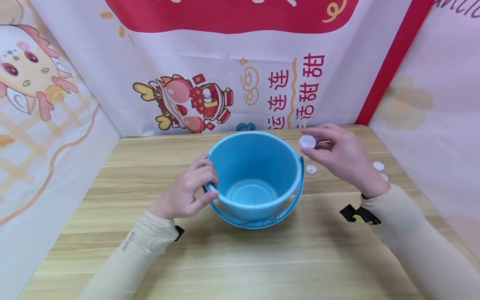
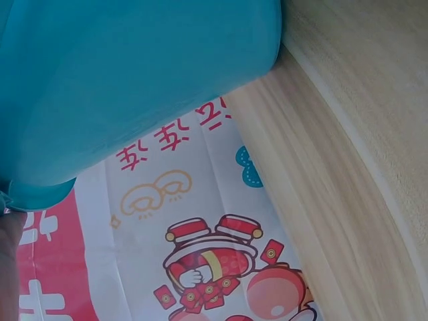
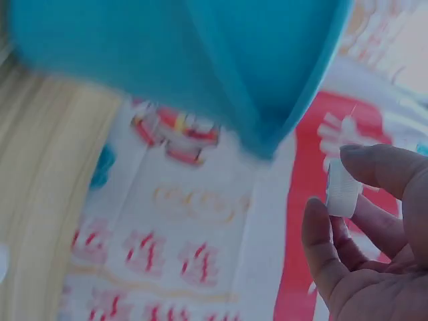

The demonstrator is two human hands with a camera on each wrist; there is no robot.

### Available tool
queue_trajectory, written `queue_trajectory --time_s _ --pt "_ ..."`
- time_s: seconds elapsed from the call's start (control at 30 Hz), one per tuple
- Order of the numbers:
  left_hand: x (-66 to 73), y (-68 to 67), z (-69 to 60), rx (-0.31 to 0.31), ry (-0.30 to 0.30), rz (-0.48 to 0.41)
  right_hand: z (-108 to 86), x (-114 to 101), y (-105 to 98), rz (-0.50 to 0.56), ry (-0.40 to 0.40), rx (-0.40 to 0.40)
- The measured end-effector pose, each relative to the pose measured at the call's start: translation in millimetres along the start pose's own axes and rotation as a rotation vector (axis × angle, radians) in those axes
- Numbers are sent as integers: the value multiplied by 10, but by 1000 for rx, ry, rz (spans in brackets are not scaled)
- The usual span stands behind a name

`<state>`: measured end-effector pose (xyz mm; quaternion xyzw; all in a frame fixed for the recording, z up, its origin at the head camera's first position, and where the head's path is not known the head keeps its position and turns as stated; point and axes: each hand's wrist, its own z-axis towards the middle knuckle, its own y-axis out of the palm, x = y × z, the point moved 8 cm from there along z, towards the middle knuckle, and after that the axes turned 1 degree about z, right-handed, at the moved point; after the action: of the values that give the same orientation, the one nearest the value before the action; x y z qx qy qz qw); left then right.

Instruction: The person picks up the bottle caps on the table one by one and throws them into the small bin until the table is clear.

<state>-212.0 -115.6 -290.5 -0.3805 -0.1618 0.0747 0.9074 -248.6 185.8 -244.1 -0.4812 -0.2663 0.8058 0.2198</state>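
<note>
A blue bucket stands in the middle of the wooden table, its mouth facing up and no object visible inside. My left hand grips the left rim, thumb outside at the front and fingers over the edge. To the right of the bucket, above the table, my right hand pinches a white bottle cap between thumb and fingers. The right wrist view shows the ribbed side of that cap held at the fingertips. In the left wrist view the bucket wall fills the upper left.
Another white cap lies on the table just right of the bucket. More white caps lie near the right edge, partly hidden by my right wrist. The bucket's handle hangs down in front. Printed cloth walls stand behind and at both sides.
</note>
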Motion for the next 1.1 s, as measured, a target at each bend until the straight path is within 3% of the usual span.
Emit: queue_trajectory --time_s 0.23,0.57,0.87,1.1 --pt "-21 21 -6 5 -8 -31 138 -360 255 50 -25 -122" --pt "-41 2 28 3 -17 -32 377 -793 422 -49 -164 -284" --pt "-70 4 31 -9 -44 -51 608 -1061 783 -89 -226 -457" --pt "-71 23 30 -28 -49 -44 715 -1112 1016 -148 -187 -556"
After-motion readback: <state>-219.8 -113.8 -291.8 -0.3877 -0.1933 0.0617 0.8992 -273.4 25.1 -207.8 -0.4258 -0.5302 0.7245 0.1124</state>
